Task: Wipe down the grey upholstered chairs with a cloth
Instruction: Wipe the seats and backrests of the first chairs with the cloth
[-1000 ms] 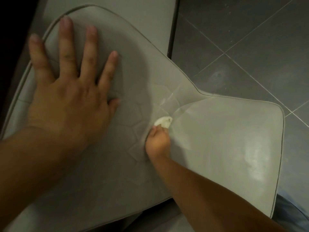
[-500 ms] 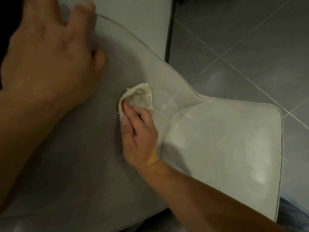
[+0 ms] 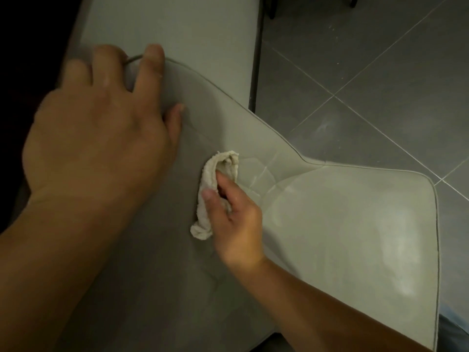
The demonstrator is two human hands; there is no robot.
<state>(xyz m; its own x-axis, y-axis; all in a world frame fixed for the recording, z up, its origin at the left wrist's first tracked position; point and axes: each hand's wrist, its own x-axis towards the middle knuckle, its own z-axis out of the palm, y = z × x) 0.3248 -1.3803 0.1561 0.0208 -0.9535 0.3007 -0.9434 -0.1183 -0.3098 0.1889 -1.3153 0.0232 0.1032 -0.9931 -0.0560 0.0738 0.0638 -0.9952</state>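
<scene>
Head camera looks down at a grey chair [image 3: 342, 237] with soft padding. A thin cord edge runs all the way round it. The chair back fills the left and middle of the picture, and the seat spreads out to the right. A fold with a few creases sits where the back meets the seat.

The left hand [image 3: 101, 138] is big and close to the camera. It rests on the top part of the chair back. Its fingers curl over the top edge and its thumb lies flat on the padding, so it grips the edge of the chair.

The right hand [image 3: 233, 212] is lower, near the middle of the picture. Its fingers are closed around a small cloth [image 3: 215, 179]. The cloth is pale and fuzzy and all bunched up. One end pokes out above the fingers and the other end hangs out below the thumb. The cloth presses on the chair back, just beside the fold and near the left thumb.

Behind the chair is a pale flat panel [image 3: 177, 29] with a dark edge. To the right is a floor [image 3: 368, 85] of dark grey tiles with thin light lines between them.
</scene>
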